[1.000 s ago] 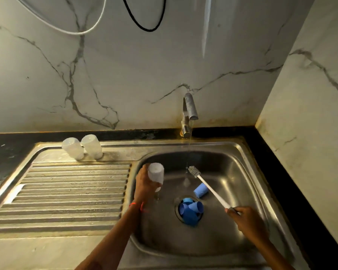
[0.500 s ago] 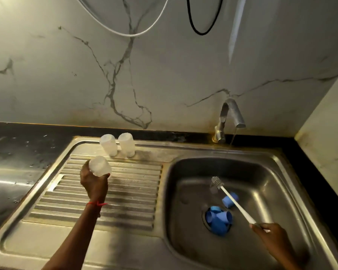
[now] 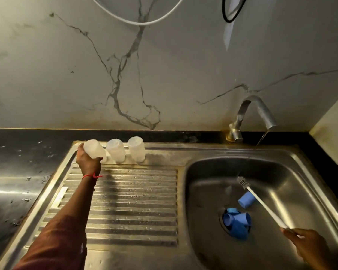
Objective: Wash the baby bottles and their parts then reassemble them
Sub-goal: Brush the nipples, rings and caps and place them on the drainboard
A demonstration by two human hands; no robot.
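Note:
My left hand point(image 3: 88, 162) grips a translucent white baby bottle point(image 3: 94, 149), upside down and tilted, at the back left of the drainboard point(image 3: 129, 201). Two more white bottles point(image 3: 116, 150) point(image 3: 136, 149) stand upside down just right of it. My right hand point(image 3: 308, 248) holds the white handle of a bottle brush point(image 3: 261, 203) over the sink basin point(image 3: 209, 191), its bristle head pointing toward the tap. Several blue caps point(image 3: 235, 223) lie on the drain, and one blue cap point(image 3: 246, 199) lies apart under the brush handle.
The tap point(image 3: 252, 117) at the back runs a thin stream of water into the basin. Dark wet countertop point(image 3: 18, 172) lies left of the steel sink unit. A marble wall rises behind, and a side wall stands at the right. Cables hang above.
My left hand carried the white bottle from the basin leftward over the drainboard to the row at its back edge. The brush stayed over the basin.

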